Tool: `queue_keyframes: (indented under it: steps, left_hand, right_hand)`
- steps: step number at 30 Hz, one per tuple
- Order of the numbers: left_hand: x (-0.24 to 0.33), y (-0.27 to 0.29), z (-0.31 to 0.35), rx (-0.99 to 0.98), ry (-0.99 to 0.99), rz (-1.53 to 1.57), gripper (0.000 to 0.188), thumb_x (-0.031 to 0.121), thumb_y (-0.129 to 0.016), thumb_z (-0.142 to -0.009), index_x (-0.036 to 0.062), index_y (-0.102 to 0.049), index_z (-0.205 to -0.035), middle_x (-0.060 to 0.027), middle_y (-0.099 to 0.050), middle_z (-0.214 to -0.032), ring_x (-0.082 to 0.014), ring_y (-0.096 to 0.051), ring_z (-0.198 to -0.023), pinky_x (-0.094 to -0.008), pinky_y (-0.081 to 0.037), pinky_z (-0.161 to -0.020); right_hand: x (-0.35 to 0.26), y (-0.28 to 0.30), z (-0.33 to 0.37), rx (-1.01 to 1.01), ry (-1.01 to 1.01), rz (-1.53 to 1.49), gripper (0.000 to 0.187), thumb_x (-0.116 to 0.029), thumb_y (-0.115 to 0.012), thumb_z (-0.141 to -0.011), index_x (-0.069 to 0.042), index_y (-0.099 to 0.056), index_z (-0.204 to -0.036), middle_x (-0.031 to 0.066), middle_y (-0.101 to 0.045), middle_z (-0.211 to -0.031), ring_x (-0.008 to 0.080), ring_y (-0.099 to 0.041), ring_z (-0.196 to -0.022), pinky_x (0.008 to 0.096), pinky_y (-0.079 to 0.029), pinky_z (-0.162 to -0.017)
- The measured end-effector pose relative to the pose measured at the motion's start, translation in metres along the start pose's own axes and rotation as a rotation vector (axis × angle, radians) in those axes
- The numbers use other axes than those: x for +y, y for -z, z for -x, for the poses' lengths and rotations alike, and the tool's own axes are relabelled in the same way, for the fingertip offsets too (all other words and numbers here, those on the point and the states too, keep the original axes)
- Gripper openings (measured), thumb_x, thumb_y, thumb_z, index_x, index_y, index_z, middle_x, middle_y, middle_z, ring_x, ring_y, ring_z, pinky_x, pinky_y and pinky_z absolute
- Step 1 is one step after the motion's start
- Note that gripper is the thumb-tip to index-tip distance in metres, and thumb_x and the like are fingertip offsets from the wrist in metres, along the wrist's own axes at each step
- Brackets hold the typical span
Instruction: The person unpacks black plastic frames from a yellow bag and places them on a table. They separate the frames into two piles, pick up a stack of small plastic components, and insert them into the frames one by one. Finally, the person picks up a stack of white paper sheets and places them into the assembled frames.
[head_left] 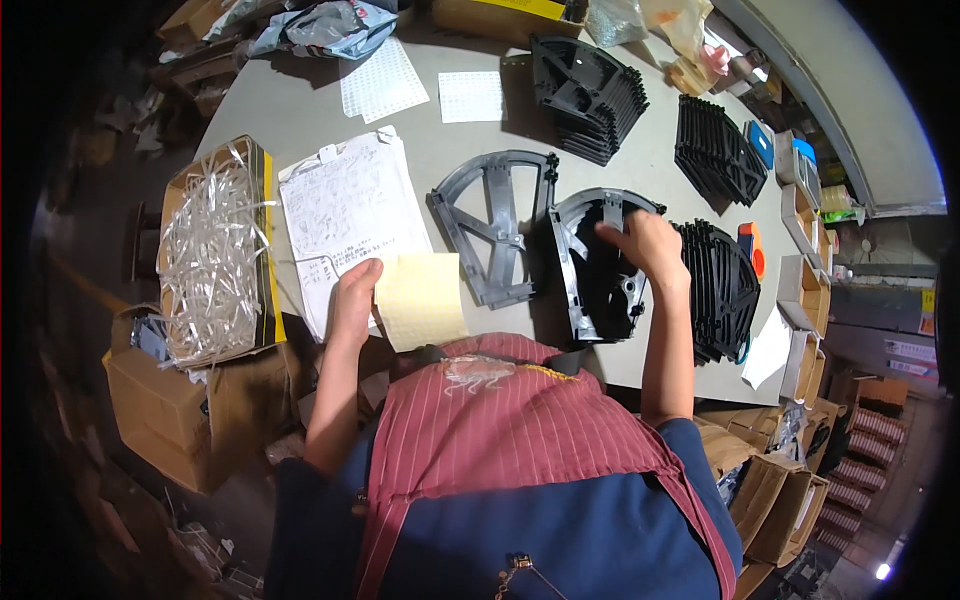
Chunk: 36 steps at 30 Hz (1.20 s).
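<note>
Near the table's front edge, my left hand (352,303) is closed on the left side of a pale yellow sheet (422,300), thumb on top. Whether the sheet is paper or cloth, I cannot tell. My right hand (652,248) is closed over the right side of a deep, fan-shaped black plastic frame (575,270); its thumb points inward and the other fingers are partly hidden. Left of that frame, and close beside it, lies a flatter fan-shaped grey-black frame (497,228) with spokes. Under the yellow sheet's left part are handwritten papers (355,200) on a clipboard.
Stacks of black fan-shaped parts (590,100) stand at the back and right. A box of clear plastic strips (215,255) is at the left. White dotted sheets (472,97) lie farther back. An orange tape dispenser (752,250) and small cardboard bins (802,290) line the right edge.
</note>
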<state>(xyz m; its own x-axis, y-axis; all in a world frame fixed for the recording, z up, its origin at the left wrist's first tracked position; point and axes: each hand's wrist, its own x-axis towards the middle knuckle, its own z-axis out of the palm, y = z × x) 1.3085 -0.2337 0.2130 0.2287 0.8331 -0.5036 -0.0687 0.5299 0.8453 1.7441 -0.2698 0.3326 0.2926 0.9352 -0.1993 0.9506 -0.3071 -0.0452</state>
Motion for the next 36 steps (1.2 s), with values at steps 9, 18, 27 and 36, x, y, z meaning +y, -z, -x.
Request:
queue_keyframes:
  steps: [9, 18, 27, 36]
  left_hand:
    - [-0.001, 0.005, 0.004, 0.045, -0.038, -0.06, 0.036, 0.027, -0.051, -0.107, -0.0028, -0.068, -0.119, -0.005, -0.07, -0.097, -0.0098, -0.061, -0.08, -0.0241, -0.046, -0.07]
    - [0.004, 0.001, 0.014, 0.019, -0.1, -0.044, 0.036, 0.025, -0.053, -0.106, -0.0067, -0.067, -0.117, -0.0037, -0.069, -0.097, -0.0084, -0.059, -0.085, -0.0243, -0.047, -0.077]
    - [-0.004, 0.002, 0.003, 0.065, -0.071, -0.045, 0.032, 0.023, -0.055, -0.106, -0.0046, -0.069, -0.112, -0.0012, -0.068, -0.094, -0.0083, -0.057, -0.084, -0.0239, -0.045, -0.075]
    - [0.013, -0.008, 0.016, 0.039, -0.016, 0.064, 0.035, 0.022, -0.048, -0.108, -0.0057, -0.062, -0.122, -0.0056, -0.068, -0.105, -0.0106, -0.063, -0.087, -0.0243, -0.048, -0.075]
  right_hand:
    - [-0.12, -0.031, -0.099, -0.112, 0.724, -0.436, 0.021, -0.009, -0.07, -0.076, 0.0, -0.064, -0.094, 0.0164, -0.069, -0.084, 0.0338, -0.067, -0.08, 0.0404, -0.053, -0.074]
    - [-0.145, -0.05, -0.125, -0.051, 0.425, 0.078, 0.047, -0.048, -0.081, -0.075, -0.003, -0.075, -0.084, 0.0186, -0.073, -0.088, 0.0369, -0.071, -0.089, 0.0452, -0.057, -0.075]
    - [-0.147, -0.044, -0.091, -0.103, 0.281, -0.246, 0.056, -0.057, -0.074, -0.076, -0.001, -0.076, -0.084, 0.0214, -0.073, -0.085, 0.039, -0.072, -0.083, 0.0453, -0.057, -0.077]
    - [-0.048, 0.031, -0.007, 0.004, 0.105, -0.277, 0.063, -0.06, -0.069, -0.084, 0.001, -0.07, -0.071, 0.0179, -0.064, -0.064, 0.0335, -0.066, -0.062, 0.0424, -0.052, -0.061]
